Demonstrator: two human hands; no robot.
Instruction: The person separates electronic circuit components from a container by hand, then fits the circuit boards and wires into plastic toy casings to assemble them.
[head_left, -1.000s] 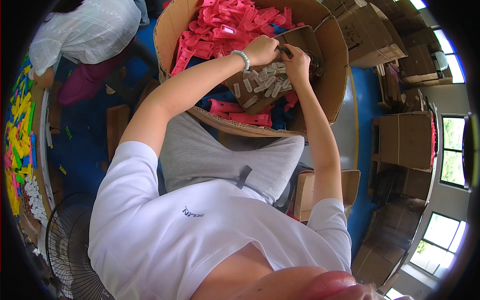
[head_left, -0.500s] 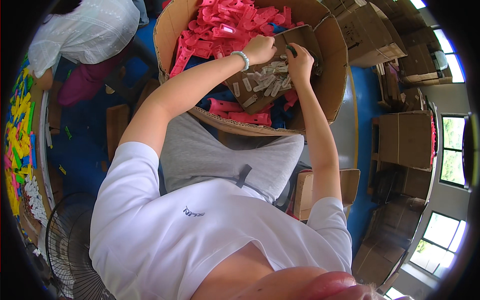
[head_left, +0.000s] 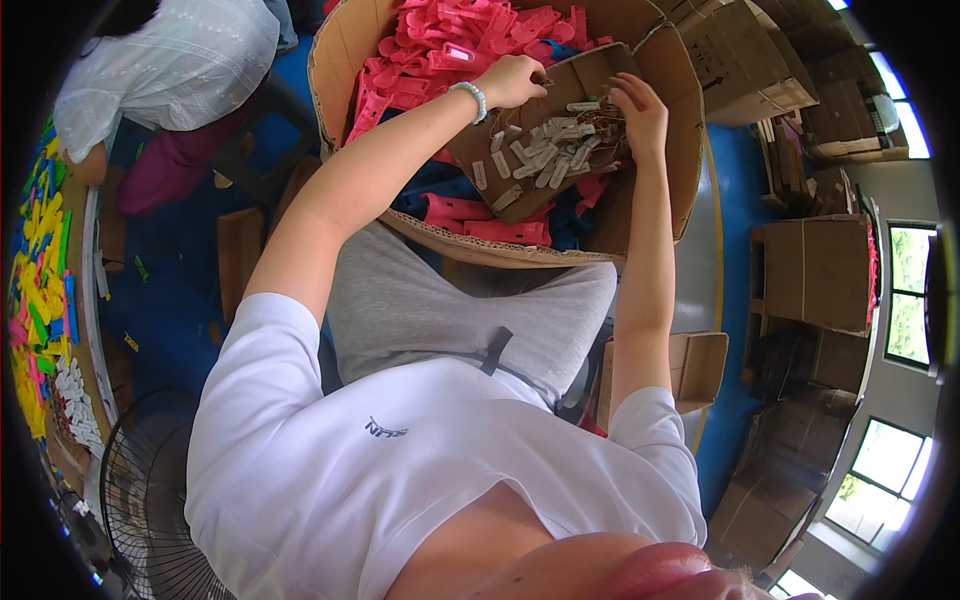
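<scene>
A shallow cardboard tray rests tilted on the contents of a large cardboard box. In the tray lie several small white oblong pieces, with thin brownish wires bunched at the right. My left hand, a beaded bracelet on its wrist, is closed at the tray's upper left; something small and dark shows at its fingertips, too small to name. Over the tray's right side is my right hand, its fingers bent and a little apart, nothing visible in them. Pink plastic clip-like parts fill the box's far side.
On the left, a person in a white top sits beside a table heaped with colourful plastic parts. A black fan stands lower left. Cardboard boxes line the right, and an open small box is by my right arm.
My right hand has moved right, off the white pieces, and its fingers have loosened; the dark thing at its fingers no longer shows there. My left hand has shifted slightly up and left.
</scene>
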